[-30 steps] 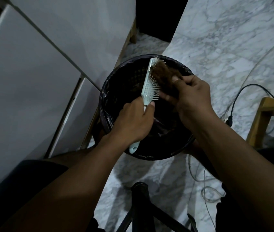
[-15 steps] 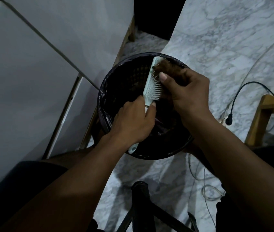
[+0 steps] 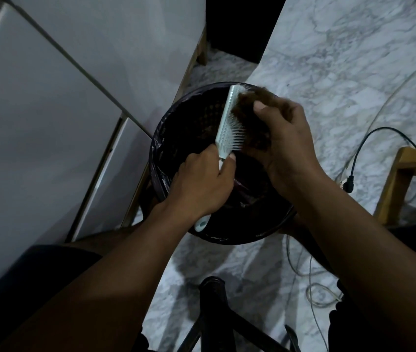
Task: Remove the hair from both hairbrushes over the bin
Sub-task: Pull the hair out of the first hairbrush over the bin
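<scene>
Hairbrush (image 3: pixel 228 125), pale, in left grip (image 3: pixel 201 189); right grip (image 3: pixel 283 146) seemingly pinching matted brown hair (image 3: pixel 246 107).

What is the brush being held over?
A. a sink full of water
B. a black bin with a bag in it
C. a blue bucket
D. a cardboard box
B: the left hand holds the pale hairbrush above the round black bin, which is lined with a dark bag, while the right hand pulls at the brown hair.
</scene>
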Demonstrator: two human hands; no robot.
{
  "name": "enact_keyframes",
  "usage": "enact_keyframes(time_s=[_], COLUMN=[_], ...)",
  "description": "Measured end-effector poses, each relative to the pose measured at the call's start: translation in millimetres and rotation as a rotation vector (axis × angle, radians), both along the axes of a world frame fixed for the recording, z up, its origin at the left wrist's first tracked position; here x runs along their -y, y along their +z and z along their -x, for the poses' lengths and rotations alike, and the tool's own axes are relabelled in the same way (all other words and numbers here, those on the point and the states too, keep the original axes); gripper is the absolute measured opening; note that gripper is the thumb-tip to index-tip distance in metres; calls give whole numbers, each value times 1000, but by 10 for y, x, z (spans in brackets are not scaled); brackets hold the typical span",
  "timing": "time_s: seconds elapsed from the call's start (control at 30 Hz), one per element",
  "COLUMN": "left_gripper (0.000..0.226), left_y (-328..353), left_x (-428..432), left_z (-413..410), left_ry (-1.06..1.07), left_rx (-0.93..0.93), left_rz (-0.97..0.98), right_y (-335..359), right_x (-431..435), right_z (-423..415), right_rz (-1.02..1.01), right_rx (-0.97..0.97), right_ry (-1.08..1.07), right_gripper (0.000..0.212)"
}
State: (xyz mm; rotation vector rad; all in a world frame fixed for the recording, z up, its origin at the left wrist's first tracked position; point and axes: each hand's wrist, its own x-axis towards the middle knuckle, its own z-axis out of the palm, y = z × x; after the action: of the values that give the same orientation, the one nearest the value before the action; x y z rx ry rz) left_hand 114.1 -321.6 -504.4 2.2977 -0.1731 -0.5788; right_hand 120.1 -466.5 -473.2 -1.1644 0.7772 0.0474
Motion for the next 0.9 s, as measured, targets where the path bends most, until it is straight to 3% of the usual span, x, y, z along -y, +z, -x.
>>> enact_keyframes(time_s=[0.1,0.23,0.3,0.37,0.57,0.67,0.77,0.9], left_gripper=[30,27,28,29,35,35,34,29], left_y=[33,40,29,18,-25,-38,-25,19], left_x=[8,10,12,11,6,2,4,2], left_z=[19,36,34,18,-8,-9,-8,-3], left_ry=[-69,-110,-95,-66,-4,-2,-12,-58], left_rx=[24,38,24,19,7,-8,-14,-7], left_rz=[-64,-100,-79,-52,9,-1,-24,-62], right_y=[11,-28,-53,-83,-8,38,41,-64], right_x=[-3,48,66,69,65,79,75,8], right_z=[14,13,13,3,-53,-52,-18,34], right_rz=[216,341,322,299,-7,-28,109,568], right_rx=[63,77,63,45,-47,-80,30,102], right_ry=[38,8,-19,-37,-156,-134,9,251], right_gripper=[44,18,4,5,18,21,42,55])
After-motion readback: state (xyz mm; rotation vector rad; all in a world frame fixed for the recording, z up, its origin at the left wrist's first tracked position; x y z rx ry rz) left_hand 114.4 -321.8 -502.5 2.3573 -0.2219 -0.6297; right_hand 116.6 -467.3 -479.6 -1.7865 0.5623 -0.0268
